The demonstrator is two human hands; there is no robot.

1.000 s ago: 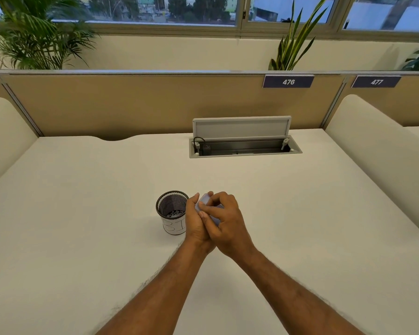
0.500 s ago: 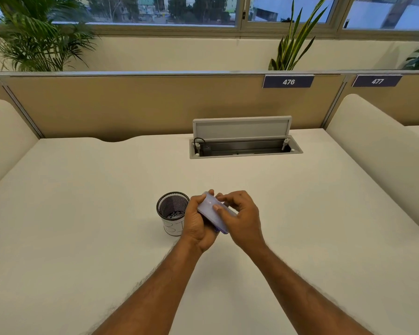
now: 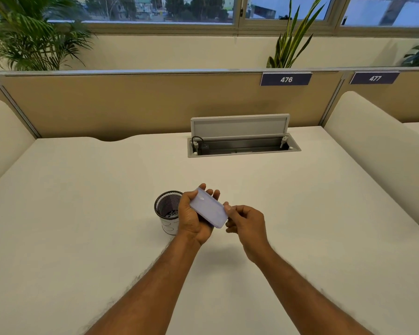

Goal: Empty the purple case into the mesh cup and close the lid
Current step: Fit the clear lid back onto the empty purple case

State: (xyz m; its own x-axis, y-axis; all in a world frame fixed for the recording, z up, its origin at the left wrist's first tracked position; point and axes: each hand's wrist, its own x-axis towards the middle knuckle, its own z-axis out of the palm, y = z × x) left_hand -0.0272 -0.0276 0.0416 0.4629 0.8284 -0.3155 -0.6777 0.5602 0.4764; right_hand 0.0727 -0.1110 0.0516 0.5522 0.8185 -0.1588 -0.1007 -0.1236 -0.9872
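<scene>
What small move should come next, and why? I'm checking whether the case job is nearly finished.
Probably set the purple case down on the desk. It looks shut, lying in the left hand, with the right hand pinching its near end. The mesh cup already holds small items, so emptying seems done.

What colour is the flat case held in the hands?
Pale purple, a smooth plastic rectangular case with no pattern visible; head view.

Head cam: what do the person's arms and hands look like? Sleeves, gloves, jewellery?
Both forearms are bare up to the frame edge, with no sleeves in view. The left hand and right hand wear no gloves. No watch, ring or wristband shows. Fine hair is visible along the forearms.
</scene>
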